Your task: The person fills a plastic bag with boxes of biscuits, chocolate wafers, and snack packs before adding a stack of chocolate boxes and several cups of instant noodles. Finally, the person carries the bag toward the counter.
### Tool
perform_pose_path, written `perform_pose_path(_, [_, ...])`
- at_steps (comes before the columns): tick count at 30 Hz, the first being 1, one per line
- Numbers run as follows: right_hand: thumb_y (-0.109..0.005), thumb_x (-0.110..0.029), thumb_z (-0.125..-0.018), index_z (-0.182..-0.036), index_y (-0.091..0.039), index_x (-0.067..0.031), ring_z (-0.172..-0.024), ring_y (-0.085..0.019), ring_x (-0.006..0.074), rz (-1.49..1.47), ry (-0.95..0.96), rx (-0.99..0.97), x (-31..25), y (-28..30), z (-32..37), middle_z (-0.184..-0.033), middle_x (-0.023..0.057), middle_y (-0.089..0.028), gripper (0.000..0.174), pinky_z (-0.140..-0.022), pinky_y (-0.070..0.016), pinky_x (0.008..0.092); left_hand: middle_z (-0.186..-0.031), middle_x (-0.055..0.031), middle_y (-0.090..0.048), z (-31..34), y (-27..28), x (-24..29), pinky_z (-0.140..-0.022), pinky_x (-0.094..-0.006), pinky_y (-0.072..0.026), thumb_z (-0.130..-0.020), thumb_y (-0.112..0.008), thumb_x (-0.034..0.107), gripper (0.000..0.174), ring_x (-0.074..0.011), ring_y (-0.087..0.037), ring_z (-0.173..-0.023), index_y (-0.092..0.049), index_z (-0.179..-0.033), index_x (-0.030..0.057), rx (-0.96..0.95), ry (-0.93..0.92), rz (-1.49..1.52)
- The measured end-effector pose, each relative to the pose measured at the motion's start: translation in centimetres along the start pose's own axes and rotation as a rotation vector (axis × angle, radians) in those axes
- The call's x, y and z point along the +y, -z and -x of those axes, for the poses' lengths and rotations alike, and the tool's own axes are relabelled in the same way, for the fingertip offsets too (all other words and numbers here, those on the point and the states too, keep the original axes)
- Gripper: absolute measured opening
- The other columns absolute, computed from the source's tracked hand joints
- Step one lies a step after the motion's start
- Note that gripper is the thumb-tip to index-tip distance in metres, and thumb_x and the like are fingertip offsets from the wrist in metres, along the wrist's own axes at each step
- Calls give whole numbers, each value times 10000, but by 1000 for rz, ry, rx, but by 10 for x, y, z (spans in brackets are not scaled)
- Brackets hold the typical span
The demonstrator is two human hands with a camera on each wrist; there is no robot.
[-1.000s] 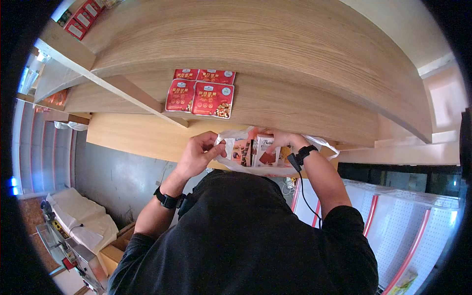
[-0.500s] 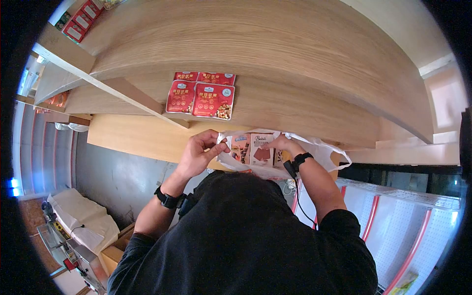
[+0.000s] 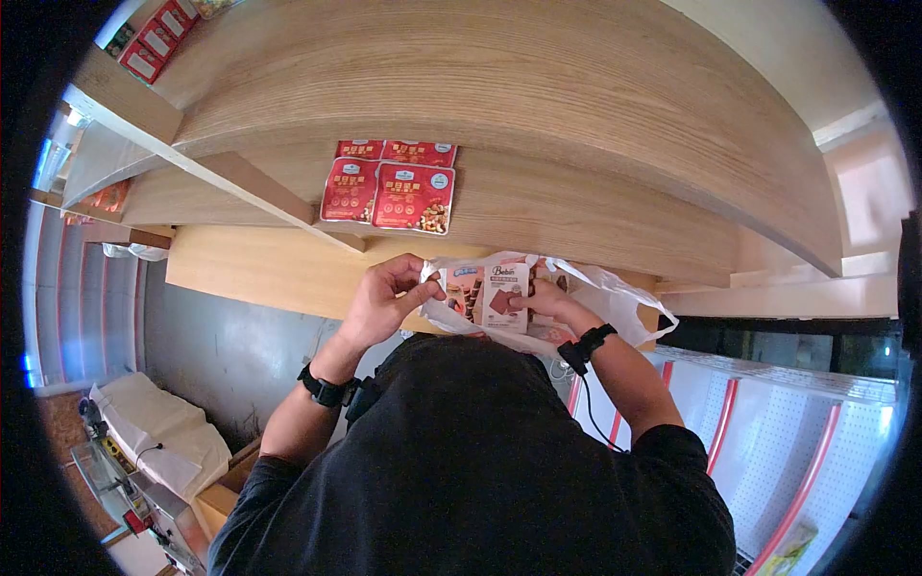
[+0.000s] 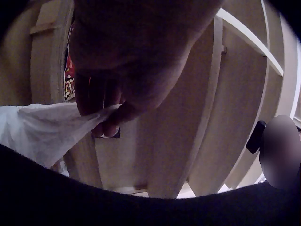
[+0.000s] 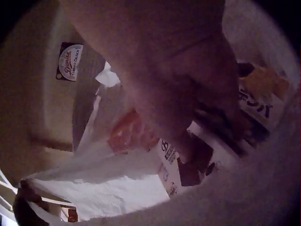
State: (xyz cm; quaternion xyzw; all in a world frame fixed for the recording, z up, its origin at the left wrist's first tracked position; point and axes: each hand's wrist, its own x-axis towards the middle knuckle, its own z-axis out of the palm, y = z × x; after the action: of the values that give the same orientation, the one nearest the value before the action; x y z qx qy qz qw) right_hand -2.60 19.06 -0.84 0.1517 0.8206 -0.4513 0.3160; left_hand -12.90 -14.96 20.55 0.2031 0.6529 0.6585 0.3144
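Observation:
My left hand [image 3: 386,300] pinches the near-left rim of a white plastic bag [image 3: 629,305] between thumb and fingers; the left wrist view shows the bag film [image 4: 42,132] stretched from those fingertips. Inside the bag, my right hand [image 3: 555,305] grips a white "Bebin" box [image 3: 499,283] with a brown picture, thumb across its front and fingers behind. Left of it stands a pink-orange pack [image 3: 463,286] picturing chocolate sticks. The right wrist view also shows a pack with Japanese lettering [image 5: 256,103] by the fingers and a reddish pack [image 5: 131,134].
Several red nut pouches [image 3: 411,200] lie on the wooden shelf [image 3: 595,211] above the bag. A wooden divider [image 3: 259,192] slants down at left, and small red boxes [image 3: 158,38] stand farther up. A cookie label [image 5: 70,61] shows beside the bag.
My right hand has moved from reaching over the boxes to gripping the white box, which has shifted slightly left. The bag's right side has spread outward. My left hand stays at the rim.

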Motion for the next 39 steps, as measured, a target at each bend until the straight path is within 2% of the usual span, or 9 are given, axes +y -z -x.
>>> perform_pose_path(5, [-796,-318,-858,-1246,-669,-30,-1045,-694,275,527,145,-53,-47,19,38,-1153,170,-730,499,-913,-525,377,-943,-78,-743,0,3,-5,-786,-272,-528,-984,-647,44,87,-122,-695,-886,-623,-1044,-14,-1,-32,0])
perform_pose_path(8, [-777,-293,-889,-1211,-677,-27,-1038,-694,247,639,181,-306,-161,63,102,-1153,161,-729,429,-920,-536,365,-937,-72,-745,3,2,0,-772,-268,-526,-984,-648,45,84,-116,-696,-882,-631,-1042,-12,10,-25,-12])
perform_pose_path(10, [-751,-261,-923,-1146,-691,-21,-1027,-690,207,62,346,-242,-184,87,123,-1152,135,-727,333,-936,-540,357,-932,-66,-746,5,5,-4,-769,-264,-524,-982,-654,53,90,-110,-695,-883,-634,-1044,-10,6,-9,-22])
perform_pose_path(13, [-718,-319,-951,-1248,-670,-69,-1006,-698,196,-85,646,361,-218,130,115,-1143,79,-744,391,-890,-535,338,-923,-57,-747,7,5,-5,-763,-257,-518,-980,-663,67,103,-102,-693,-883,-636,-1048,-5,-1,8,-35])
perform_pose_path(14, [-719,-358,-940,-1235,-678,-63,-1062,-684,246,94,353,608,-232,150,112,-1173,119,-728,419,-925,-523,372,-920,-54,-747,8,6,-4,-761,-255,-516,-980,-666,73,107,-100,-692,-884,-636,-1049,-4,0,10,-42])
perform_pose_path(16, [-742,-327,-917,-1222,-678,-38,-1140,-653,308,574,664,1134,-212,196,59,-1276,155,-680,424,-978,-509,402,-918,-52,-745,10,5,-3,-760,-254,-514,-980,-668,77,112,-99,-691,-881,-635,-1051,-4,-3,11,-33])
perform_pose_path(18, [-744,-329,-915,-1223,-677,-37,-1140,-652,315,793,674,1369,-203,229,28,-1270,159,-682,429,-977,-508,405,-916,-51,-744,10,5,-1,-758,-254,-513,-980,-668,79,116,-99,-691,-880,-635,-1053,-5,-6,9,-51])
perform_pose_path(33, [-756,-350,-899,-1232,-666,-36,-1139,-646,365,819,576,1226,-198,224,19,-1220,190,-694,467,-972,-504,429,-920,-62,-733,24,10,-3,-778,-275,-532,-977,-661,63,117,-120,-697,-880,-637,-1057,-20,19,14,-91])
perform_pose_path(39, [-823,-370,-841,-1217,-641,17,-1021,-698,321,439,338,884,-226,146,124,-1157,186,-719,569,-900,-543,409,-944,-80,-723,19,9,-1,-843,-294,-541,-980,-653,46,119,-143,-702,-920,-622,-1068,-27,5,43,-63])
